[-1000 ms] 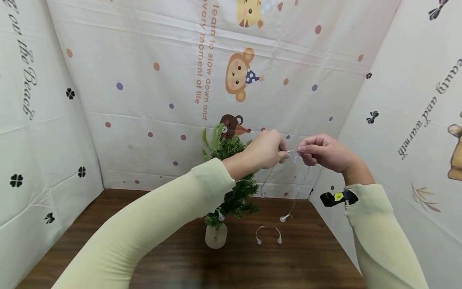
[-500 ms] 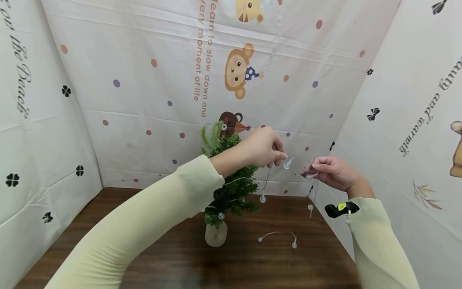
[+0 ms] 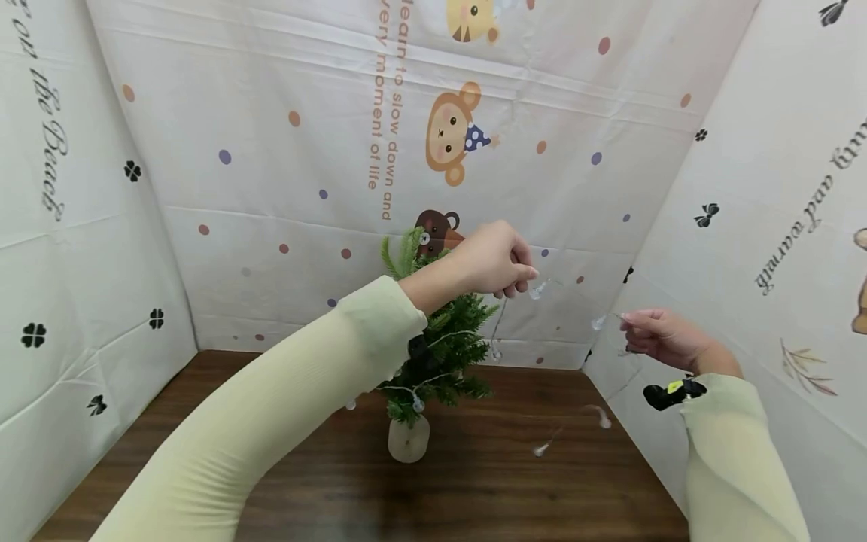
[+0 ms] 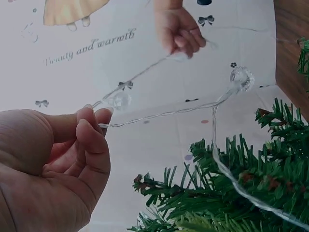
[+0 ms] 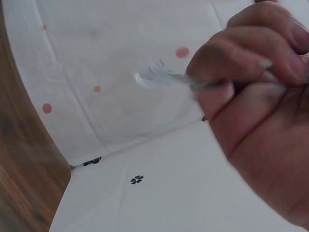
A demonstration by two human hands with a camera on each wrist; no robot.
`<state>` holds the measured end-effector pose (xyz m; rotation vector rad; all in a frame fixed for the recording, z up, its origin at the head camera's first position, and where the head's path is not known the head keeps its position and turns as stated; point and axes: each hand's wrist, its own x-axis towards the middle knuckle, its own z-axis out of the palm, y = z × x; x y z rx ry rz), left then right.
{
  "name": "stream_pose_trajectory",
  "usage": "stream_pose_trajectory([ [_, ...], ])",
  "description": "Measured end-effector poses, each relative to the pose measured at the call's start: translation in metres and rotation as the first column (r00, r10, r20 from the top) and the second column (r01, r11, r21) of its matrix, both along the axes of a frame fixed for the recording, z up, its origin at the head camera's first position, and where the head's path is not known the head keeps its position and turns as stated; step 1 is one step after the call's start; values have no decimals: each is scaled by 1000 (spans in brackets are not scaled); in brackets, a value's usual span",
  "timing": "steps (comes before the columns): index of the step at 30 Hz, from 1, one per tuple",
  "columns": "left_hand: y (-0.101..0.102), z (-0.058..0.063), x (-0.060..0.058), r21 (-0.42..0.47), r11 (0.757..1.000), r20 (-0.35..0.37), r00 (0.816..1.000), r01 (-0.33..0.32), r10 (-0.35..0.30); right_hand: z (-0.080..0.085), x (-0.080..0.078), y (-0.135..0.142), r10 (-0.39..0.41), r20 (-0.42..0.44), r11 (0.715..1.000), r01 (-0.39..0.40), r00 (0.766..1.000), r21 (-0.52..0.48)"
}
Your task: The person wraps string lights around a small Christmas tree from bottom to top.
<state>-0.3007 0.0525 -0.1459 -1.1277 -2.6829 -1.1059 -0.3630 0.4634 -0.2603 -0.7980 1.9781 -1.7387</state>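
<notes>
A string of lights with clear bulbs (image 4: pixel 242 79) runs from the small green Christmas tree (image 3: pixel 443 346) to both hands. My left hand (image 3: pixel 497 260), beside the upper part of the tree, pinches the twisted clear wire (image 4: pixel 159 114) between thumb and fingers. Out to the right and a little lower, my right hand (image 3: pixel 667 339) pinches the same string, with a bulb (image 5: pixel 152 73) just past its fingertips. Between the hands the wire spans the air. Below the right hand a loose length with bulbs (image 3: pixel 605 420) hangs, blurred. Lower tree branches carry wire and a bulb (image 3: pixel 418 404).
The tree stands on a pale round base (image 3: pixel 409 440) on a dark wooden table (image 3: pixel 325 482). Printed white cloth (image 3: pixel 271 165) hangs behind and at both sides. A black strap with a yellow patch (image 3: pixel 676 388) sits at the right wrist.
My right hand has moved right and down, away from the left, drawing out wire between them. The loose bulbs below have swung right and up. The left hand has shifted only slightly.
</notes>
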Motion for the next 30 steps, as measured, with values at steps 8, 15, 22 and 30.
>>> stream_pose_trajectory([
  [8, 10, -2, -8, 32, 999, 55, 998, 10, -12, 24, -4, 8, -183, 22, 971, 185, 983, -152],
  [15, 26, -11, -16, 108, 992, 170, 982, 64, -82, 64, 2, -8, -585, 98, 777, 591, 805, -218],
  [22, 31, -18, -22, -113, 994, 163, 987, 4, 15, 91, 0, -38, -710, 96, 672, 712, 698, -201],
  [30, 32, -15, -23, -299, 954, 171, 982, -19, 74, 106, -17, -79, -753, -67, 658, 750, 654, -70],
])
